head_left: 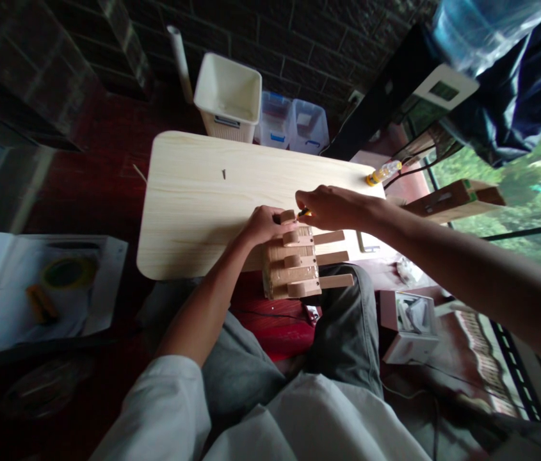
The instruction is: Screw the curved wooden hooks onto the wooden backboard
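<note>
A cardboard-brown block (274, 264) wrapped in shiny tape hangs over the table's near edge, above my lap. Several light wooden pieces with rounded ends (294, 261) lie across it, their flat strips (336, 280) jutting out to the right; dark screw heads show on some. My left hand (265, 224) is closed around the far end, holding the farthest wooden piece (287, 217). From the right, my right hand (321, 206) is closed on a small yellow-and-black screwdriver (305, 212) at that same piece. Its tip is hidden.
On the pale wooden table (188, 205) lies a small dark screw (223, 173). A yellow-and-clear handled object (383, 173) rests at the far right corner. Behind stand a cream bin (228, 96) and clear plastic boxes (294, 121). An open white box (59, 288) is at left.
</note>
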`<action>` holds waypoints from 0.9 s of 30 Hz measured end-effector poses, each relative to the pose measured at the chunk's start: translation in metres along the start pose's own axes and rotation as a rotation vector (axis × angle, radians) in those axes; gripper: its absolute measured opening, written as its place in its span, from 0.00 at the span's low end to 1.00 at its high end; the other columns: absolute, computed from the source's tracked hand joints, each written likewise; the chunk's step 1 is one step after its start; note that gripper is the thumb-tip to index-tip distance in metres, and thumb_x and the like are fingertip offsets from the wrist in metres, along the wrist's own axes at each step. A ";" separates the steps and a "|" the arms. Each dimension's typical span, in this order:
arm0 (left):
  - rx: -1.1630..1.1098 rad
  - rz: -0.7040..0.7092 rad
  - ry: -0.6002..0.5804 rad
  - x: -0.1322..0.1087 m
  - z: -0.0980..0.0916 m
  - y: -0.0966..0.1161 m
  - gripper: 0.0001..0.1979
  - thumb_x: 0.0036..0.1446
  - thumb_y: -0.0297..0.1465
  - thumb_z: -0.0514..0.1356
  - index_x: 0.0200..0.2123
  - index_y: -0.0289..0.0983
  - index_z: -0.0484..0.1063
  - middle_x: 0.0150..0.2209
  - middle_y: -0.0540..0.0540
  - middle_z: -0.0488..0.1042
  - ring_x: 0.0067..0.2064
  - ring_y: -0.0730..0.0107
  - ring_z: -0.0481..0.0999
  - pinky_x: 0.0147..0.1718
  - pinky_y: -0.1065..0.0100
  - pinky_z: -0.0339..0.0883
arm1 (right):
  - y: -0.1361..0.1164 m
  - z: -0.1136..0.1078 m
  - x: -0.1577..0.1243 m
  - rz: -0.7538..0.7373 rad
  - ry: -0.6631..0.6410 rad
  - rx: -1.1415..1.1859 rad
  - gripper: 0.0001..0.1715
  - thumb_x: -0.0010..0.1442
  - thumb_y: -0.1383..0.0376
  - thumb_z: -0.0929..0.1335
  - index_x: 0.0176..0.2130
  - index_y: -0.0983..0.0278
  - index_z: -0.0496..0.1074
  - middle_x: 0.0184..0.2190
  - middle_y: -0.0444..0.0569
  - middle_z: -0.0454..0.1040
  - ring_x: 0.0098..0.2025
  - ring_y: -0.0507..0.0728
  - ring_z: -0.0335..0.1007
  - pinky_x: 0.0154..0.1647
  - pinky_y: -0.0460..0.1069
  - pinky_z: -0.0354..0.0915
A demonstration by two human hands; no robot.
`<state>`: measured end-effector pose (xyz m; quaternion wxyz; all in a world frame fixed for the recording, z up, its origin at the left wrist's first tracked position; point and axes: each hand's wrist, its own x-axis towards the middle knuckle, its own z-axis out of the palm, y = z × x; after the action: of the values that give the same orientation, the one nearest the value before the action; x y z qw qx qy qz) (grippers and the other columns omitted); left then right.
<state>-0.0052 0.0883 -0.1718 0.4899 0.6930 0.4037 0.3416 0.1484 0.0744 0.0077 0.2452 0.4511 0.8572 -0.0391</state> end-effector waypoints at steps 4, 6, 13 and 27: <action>-0.018 0.005 0.005 -0.001 0.000 0.000 0.19 0.46 0.45 0.66 0.26 0.33 0.78 0.23 0.50 0.72 0.27 0.72 0.67 0.26 0.71 0.55 | -0.001 -0.006 -0.005 -0.032 0.010 -0.016 0.19 0.65 0.62 0.66 0.53 0.67 0.69 0.42 0.59 0.79 0.41 0.61 0.76 0.36 0.50 0.60; -0.011 0.004 0.004 -0.001 0.000 0.000 0.19 0.46 0.45 0.66 0.24 0.33 0.77 0.22 0.51 0.70 0.26 0.73 0.66 0.25 0.71 0.54 | -0.001 -0.005 -0.006 -0.024 0.011 -0.019 0.17 0.66 0.62 0.65 0.52 0.68 0.70 0.41 0.59 0.79 0.40 0.61 0.76 0.36 0.50 0.60; 0.007 0.012 -0.002 -0.001 -0.001 0.000 0.19 0.46 0.46 0.65 0.24 0.32 0.77 0.20 0.52 0.68 0.25 0.74 0.64 0.24 0.71 0.52 | 0.004 0.008 0.002 0.026 -0.018 0.022 0.21 0.67 0.57 0.65 0.51 0.70 0.70 0.39 0.61 0.79 0.39 0.61 0.76 0.35 0.50 0.61; 0.021 0.048 -0.009 -0.002 -0.003 -0.002 0.19 0.48 0.45 0.66 0.23 0.32 0.75 0.21 0.52 0.68 0.25 0.74 0.64 0.24 0.71 0.52 | 0.003 -0.004 0.004 0.005 -0.027 -0.016 0.21 0.67 0.57 0.66 0.53 0.69 0.69 0.41 0.60 0.79 0.40 0.61 0.76 0.36 0.50 0.60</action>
<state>-0.0084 0.0883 -0.1729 0.4762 0.7089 0.3885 0.3460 0.1476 0.0799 0.0096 0.2603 0.4507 0.8530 -0.0375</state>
